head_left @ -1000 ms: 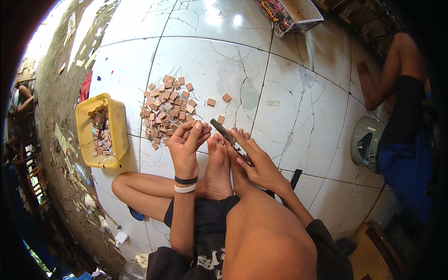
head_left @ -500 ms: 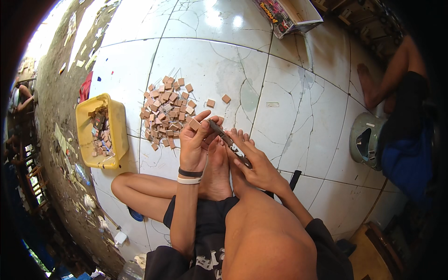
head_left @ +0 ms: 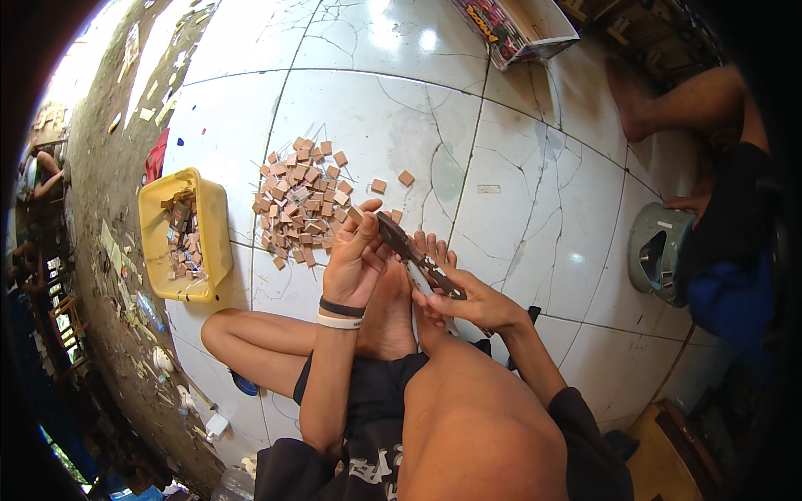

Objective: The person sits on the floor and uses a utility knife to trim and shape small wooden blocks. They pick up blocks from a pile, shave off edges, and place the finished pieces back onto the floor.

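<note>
My left hand (head_left: 347,269) is closed, with a small brown wooden block (head_left: 356,215) pinched near its thumb tip. In my right hand (head_left: 478,306) is a dark metal tool that looks like pliers (head_left: 404,240). Its handles stand apart, and its jaw end lies close to my left fingertips. Whether the jaws touch anything is hidden by the fingers. Just beyond my hands lies a pile of similar wooden blocks (head_left: 302,200), many with thin wires sticking out. Two loose blocks (head_left: 406,178) rest right of the pile, and another shows beside the tool's jaw end.
A yellow plastic tub (head_left: 219,242) with blocks and scraps stands on the left. My bare feet and raised knee (head_left: 484,417) are close under the hands. At the right, a co-worker's leg (head_left: 668,113) is near a grey-green stool (head_left: 656,250). An open printed carton (head_left: 518,33) sits at the back.
My right hand has shifted its hold lower on the tool, whose handles have spread apart. The block in my left hand has tilted up slightly. The co-worker's leg has moved left.
</note>
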The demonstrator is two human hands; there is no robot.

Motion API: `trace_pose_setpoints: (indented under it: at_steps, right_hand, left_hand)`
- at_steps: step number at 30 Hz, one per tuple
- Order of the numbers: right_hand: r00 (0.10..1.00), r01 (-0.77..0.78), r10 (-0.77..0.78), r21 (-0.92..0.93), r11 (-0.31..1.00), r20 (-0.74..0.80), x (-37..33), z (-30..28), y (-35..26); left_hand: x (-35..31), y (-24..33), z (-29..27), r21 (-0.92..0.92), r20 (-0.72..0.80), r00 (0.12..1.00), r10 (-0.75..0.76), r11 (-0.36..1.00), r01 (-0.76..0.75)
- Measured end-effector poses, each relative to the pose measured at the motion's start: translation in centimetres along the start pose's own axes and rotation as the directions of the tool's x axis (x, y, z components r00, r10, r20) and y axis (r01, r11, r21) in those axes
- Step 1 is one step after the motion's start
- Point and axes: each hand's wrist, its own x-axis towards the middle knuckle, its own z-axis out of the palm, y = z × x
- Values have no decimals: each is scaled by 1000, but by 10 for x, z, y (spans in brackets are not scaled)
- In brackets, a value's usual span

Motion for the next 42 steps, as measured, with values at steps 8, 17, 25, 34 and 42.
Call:
trace_pose_setpoints:
  at_steps: [8, 17, 25, 34, 42]
  right_hand:
    - [996, 56, -69, -189, 980, -63, 5, 1, 0]
    - [972, 7, -93, -368, 930, -214, 18, -2, 9]
    - [983, -33, -6, -206, 978, -186, 17, 3, 16]
    - [984, -27, -16, -233, 972, -178, 15, 5, 14]
    - [972, 23, -78, -241, 970, -223, 10, 11, 6]
  left_hand:
    - [7, 4, -5, 18, -118, 983, 144, 990, -143]
    - [14, 22, -5, 433, -62, 921, 384, 842, -322]
    - [12, 2, 12, 512, -19, 904, 428, 781, -359]
    - [11, -1, 13, 507, -28, 902, 431, 784, -359]
    - [14, -1, 12, 531, -14, 905, 426, 770, -354]
